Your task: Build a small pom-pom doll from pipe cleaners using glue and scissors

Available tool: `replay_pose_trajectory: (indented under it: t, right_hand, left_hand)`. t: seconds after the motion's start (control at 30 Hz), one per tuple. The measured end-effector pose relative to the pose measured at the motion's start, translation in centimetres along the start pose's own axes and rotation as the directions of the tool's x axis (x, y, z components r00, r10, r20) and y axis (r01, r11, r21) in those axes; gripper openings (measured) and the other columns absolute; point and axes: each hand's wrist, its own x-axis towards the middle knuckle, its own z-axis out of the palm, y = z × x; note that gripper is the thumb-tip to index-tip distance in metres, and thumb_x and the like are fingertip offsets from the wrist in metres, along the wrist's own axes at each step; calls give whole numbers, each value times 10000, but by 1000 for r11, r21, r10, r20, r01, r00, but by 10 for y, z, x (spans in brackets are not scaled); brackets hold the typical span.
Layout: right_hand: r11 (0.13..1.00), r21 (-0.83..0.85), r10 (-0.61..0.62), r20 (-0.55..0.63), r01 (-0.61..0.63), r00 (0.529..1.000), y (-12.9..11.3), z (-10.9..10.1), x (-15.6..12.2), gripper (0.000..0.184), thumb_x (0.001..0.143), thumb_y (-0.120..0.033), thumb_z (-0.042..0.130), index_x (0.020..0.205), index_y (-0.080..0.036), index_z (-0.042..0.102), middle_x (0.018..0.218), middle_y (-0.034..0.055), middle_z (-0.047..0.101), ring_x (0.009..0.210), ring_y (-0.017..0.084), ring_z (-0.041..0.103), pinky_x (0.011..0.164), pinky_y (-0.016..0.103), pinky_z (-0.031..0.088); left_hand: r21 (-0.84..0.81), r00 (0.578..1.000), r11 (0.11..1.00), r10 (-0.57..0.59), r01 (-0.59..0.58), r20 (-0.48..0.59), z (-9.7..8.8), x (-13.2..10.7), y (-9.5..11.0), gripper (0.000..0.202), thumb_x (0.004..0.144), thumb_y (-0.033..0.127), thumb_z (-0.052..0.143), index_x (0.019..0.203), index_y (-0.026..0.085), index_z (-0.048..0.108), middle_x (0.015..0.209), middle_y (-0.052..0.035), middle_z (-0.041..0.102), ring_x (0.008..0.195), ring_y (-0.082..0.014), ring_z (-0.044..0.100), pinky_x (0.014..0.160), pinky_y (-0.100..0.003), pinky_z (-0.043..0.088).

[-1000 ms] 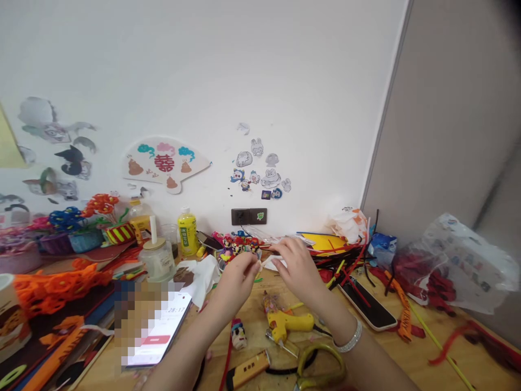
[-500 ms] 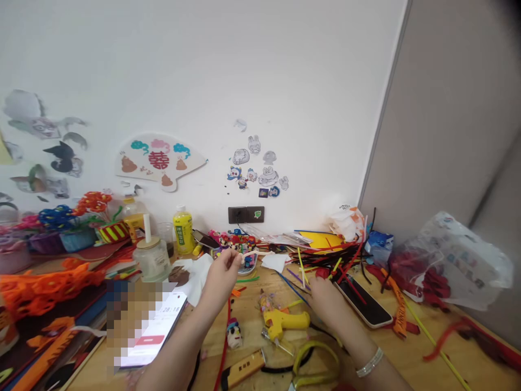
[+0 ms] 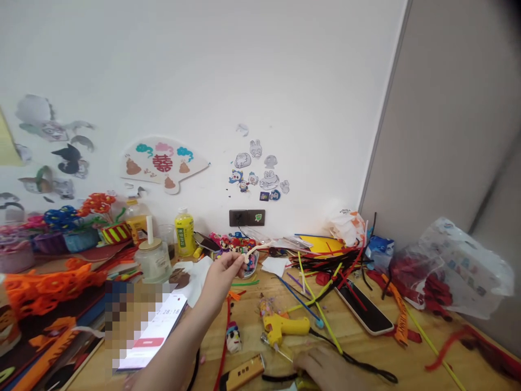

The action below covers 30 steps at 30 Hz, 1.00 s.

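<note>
My left hand is closed in a pinch on one end of a white pipe cleaner, which sticks out to the right over the table. Low in the view, my right hand lies over the scissors; only a bit of their yellow handle shows. Its fingers are blurred and partly hidden, so their grip does not show. Just beyond it lies a yellow hot glue gun. A small figure with a white face and a lighter-like orange and black box are nearby.
A lit phone lies at left and a dark phone at right. Behind are pipe cleaners, a yellow bottle and a glass jar. A plastic bag stands far right, orange fuzzy flowers far left.
My right hand has come down toward me from the pipe cleaners by the dark phone to the scissors. Yellow pipe cleaners lie where it was. My left hand keeps the white pipe cleaner.
</note>
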Motion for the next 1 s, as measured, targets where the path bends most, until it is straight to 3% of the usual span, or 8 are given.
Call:
replay_pose_trajectory:
  t: [0.17,0.27,0.33,0.43,0.57,0.73,1.0]
  right_hand:
    - [953,290,121,-115,-83,986,20,-4,-1,530,593,-446,665,1091,-278,598,1095,96,630,993,307,572,833,341,452]
    - [870,493,194,-288,-29,938,10,-9,8,538,721,-481,549,1193,-226,507,1128,123,594,979,270,578,807,337,461]
    - [811,584,176,-292,29,940,-6,-18,18,541,775,-468,503,1245,-215,423,1044,122,617,861,230,611,762,334,476]
    - [822,557,81,-313,114,946,-30,-39,35,646,709,-429,616,1270,-231,365,1163,122,550,997,246,554,860,359,428]
    - [852,484,-28,-336,199,941,-42,-56,50,629,679,-441,637,1235,-244,421,1141,110,566,1002,269,550,857,366,425]
    - [837,519,42,-380,175,924,-32,-44,63,577,714,-491,574,1230,-274,434,1042,88,607,874,248,592,751,349,471]
    - [823,527,40,-429,214,902,-13,-38,70,559,754,-582,452,1198,-243,462,988,75,587,890,251,567,757,365,464]
  left_hand:
    - [-27,998,999,28,-29,-53,-2,-2,7,245,745,387,525,626,174,505,555,41,503,517,-113,468,525,-226,385]
    - [-23,996,999,47,-49,-81,0,-4,13,224,776,384,497,670,187,491,543,65,452,509,-107,439,519,-217,359]
    - [-3,994,997,72,-72,-82,4,-6,19,219,796,384,473,692,192,492,533,69,432,513,-112,437,525,-221,355]
    - [61,985,990,134,-128,-107,13,-7,29,232,813,374,445,663,197,467,539,62,429,524,-121,437,523,-228,353]
    - [144,973,975,187,-168,-133,27,-6,40,237,814,352,427,630,204,439,540,59,413,524,-127,420,512,-232,339]
    - [234,977,955,201,-182,-63,46,-8,43,235,823,315,388,613,212,409,551,56,401,546,-138,412,520,-238,319]
    - [314,975,923,202,-223,99,66,-13,35,207,806,247,377,601,219,379,578,38,421,581,-158,430,554,-253,327]
